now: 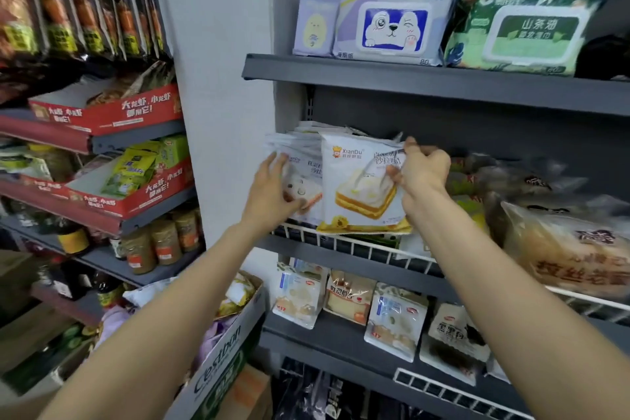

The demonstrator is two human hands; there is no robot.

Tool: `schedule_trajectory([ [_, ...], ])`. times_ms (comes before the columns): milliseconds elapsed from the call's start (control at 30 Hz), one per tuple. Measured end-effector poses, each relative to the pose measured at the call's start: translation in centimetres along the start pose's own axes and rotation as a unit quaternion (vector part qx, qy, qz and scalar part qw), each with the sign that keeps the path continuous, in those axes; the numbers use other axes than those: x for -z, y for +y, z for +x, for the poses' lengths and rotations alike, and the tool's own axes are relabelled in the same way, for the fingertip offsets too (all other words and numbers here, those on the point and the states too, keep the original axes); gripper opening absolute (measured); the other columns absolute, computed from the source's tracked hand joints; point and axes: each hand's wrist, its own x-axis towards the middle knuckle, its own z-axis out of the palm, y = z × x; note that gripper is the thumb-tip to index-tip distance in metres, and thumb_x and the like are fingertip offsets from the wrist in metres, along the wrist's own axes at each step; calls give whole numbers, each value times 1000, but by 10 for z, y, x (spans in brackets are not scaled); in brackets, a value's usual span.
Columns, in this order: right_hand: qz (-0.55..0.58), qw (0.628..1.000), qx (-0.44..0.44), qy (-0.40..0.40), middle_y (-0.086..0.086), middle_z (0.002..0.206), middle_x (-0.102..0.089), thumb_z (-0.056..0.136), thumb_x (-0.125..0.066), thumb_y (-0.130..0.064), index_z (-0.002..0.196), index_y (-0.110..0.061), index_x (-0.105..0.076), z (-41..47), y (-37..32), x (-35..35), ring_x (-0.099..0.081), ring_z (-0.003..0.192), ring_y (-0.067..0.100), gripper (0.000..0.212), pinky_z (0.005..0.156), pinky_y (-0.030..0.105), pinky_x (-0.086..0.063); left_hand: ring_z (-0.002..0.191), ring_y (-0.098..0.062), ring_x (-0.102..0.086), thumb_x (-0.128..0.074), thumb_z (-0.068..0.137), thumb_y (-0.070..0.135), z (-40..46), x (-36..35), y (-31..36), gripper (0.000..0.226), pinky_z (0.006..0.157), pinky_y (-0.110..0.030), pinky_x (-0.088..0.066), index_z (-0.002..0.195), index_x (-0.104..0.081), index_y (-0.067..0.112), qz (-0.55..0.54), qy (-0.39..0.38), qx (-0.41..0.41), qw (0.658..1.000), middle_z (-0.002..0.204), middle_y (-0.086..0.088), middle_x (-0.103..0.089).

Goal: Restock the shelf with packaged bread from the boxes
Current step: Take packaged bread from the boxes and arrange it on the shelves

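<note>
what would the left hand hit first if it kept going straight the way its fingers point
Most likely the white bread packs stacked at the left end of the wire-fronted shelf. The left hand already lies against them with fingers pointing up and in; depth beyond is unclear.

White bread pack (363,181) printed with yellow sandwich.

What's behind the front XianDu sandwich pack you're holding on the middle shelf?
Behind the front XianDu pack, more white packs of the same kind stand in a row toward the shelf back; the left hand steadies them. How many, and what lies behind them, is hidden.
</note>
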Motion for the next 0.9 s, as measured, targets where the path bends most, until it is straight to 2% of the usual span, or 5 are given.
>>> schedule_trajectory([
  [233, 62, 997, -54, 2, -3, 77, -48, 98, -49, -22, 72, -15, -38, -28, 23, -61, -53, 48, 14, 29, 47, 21, -47, 114, -31, -56, -79, 74, 12, 9, 38, -42, 90, 93, -38, -47, 146, -25, 17, -67, -162, 166, 970, 133, -17, -53],
  [367, -61, 991, 55, -109, -2, 97, -49, 84, -70, -21, 103, -14, -36, -38, 53, -73, -55, 92, 18, 39, 68, 13, -45, 89, -25, -59, -81, 70, 7, 10, 37, -46, 75, 77, -33, -50, 136, -44, 16, -74, -147, 165, 972, 116, -17, -63],
  [533, -356, 887, 217, -200, 15, 143, -21, 60, -88, -11, 150, -29, 0, -42, 96, -59, -24, 135, 26, 127, 110, 32, -24, 80, -25, -62, -78, 72, 4, 5, 34, -52, 68, 73, -36, -56, 132, -48, 16, -103, -129, 153, 974, 103, -10, -61],
  [767, -589, 735, 297, -157, 24, 148, -7, 65, -84, -35, 149, -28, -8, -40, 96, -70, -13, 139, 37, 114, 110, 41, -34, 99, -22, -62, -46, 86, 2, 8, 50, -55, 60, 82, -29, -53, 135, -39, 35, -261, -216, 221, 914, 116, -4, -62],
  [900, -685, 598, 410, -80, 27, 155, -5, 64, -81, -48, 150, -13, -16, -38, 106, -73, -7, 146, 38, 113, 118, 42, -10, 93, -24, -61, -34, 90, 1, 8, 45, -50, 56, 82, -30, -51, 137, -43, 30, -282, -186, 231, 913, 118, -4, -59],
])
